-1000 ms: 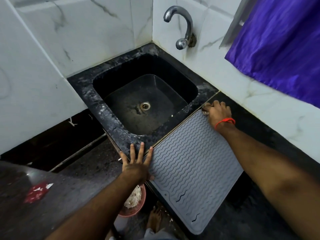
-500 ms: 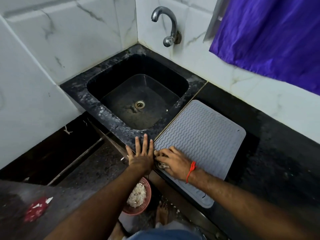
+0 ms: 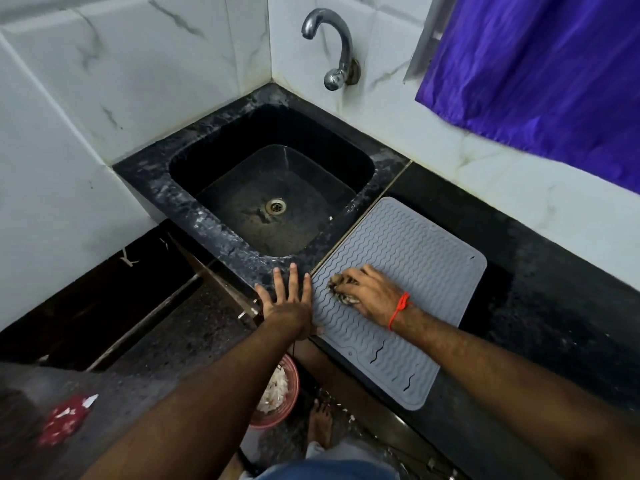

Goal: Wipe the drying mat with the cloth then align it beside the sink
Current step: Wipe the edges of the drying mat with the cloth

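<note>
One grey drying mat (image 3: 408,282) lies on the table (image 3: 554,306) just right of one sink (image 3: 270,199). Right hand (image 3: 367,292) grips one cloth (image 3: 341,289) on the mat's near-left part; left hand (image 3: 289,299), fingers straight, presses beside its edge.

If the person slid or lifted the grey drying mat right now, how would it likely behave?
The drying mat looks thin and lies flat on the counter, so it would probably flop if lifted by one edge. Its wavy ribbed surface suggests rubbery material, likely grippy rather than slippery. The left hand braced at its edge hints that it shifts under wiping.
</note>
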{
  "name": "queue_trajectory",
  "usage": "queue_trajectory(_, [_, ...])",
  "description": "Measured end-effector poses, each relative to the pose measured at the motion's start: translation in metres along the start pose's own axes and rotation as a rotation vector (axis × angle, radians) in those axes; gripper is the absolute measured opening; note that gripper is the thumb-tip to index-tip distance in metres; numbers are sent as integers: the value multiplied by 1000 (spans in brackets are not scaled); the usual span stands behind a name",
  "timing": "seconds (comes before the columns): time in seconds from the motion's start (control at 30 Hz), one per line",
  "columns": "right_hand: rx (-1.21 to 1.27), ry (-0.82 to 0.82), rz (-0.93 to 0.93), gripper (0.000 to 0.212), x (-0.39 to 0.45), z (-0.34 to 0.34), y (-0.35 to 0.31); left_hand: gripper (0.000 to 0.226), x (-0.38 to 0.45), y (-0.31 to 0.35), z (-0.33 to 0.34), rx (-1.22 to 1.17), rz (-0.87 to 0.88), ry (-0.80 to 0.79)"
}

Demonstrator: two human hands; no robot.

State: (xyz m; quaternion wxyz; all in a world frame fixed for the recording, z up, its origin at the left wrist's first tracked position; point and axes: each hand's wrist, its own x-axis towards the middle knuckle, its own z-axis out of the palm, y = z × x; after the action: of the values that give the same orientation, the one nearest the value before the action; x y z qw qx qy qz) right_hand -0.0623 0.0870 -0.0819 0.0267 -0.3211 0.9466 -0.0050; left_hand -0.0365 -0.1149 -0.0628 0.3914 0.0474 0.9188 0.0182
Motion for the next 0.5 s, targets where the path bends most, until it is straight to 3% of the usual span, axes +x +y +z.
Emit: queue_trajectory(0.5, [124,14,238,33,33,-3,127,122,16,-3,5,-45,-9,-58])
